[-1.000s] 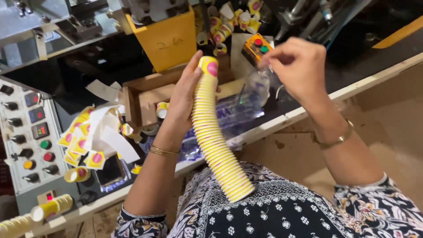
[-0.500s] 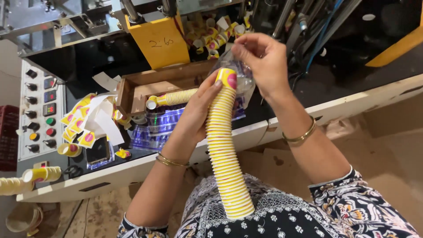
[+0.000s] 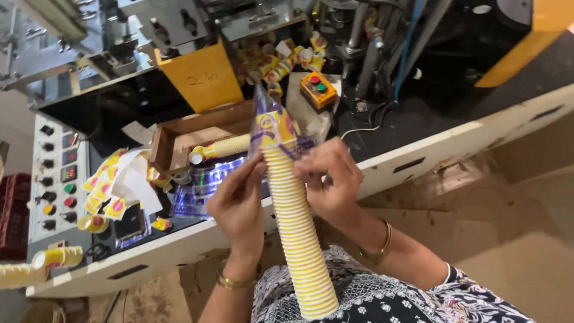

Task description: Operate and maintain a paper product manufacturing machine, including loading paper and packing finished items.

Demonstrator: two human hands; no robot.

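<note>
Fingertips of the left hand and the right hand pinch the open mouth of a clear plastic sleeve, evidently drawing it down over the top of the stack of yellow-and-white paper cups. The stack leans from the lap up toward the bench, which braces it for both hands. Beyond lie a wooden box holding a shorter cup stack, a slanted yellow card with handwriting, a small yellow push-button box — and, far left, a grey control panel.

The stack of cups stands between the 2 hands; behind them lies a wooden tray, left of them a control panel on the worktop.
</note>
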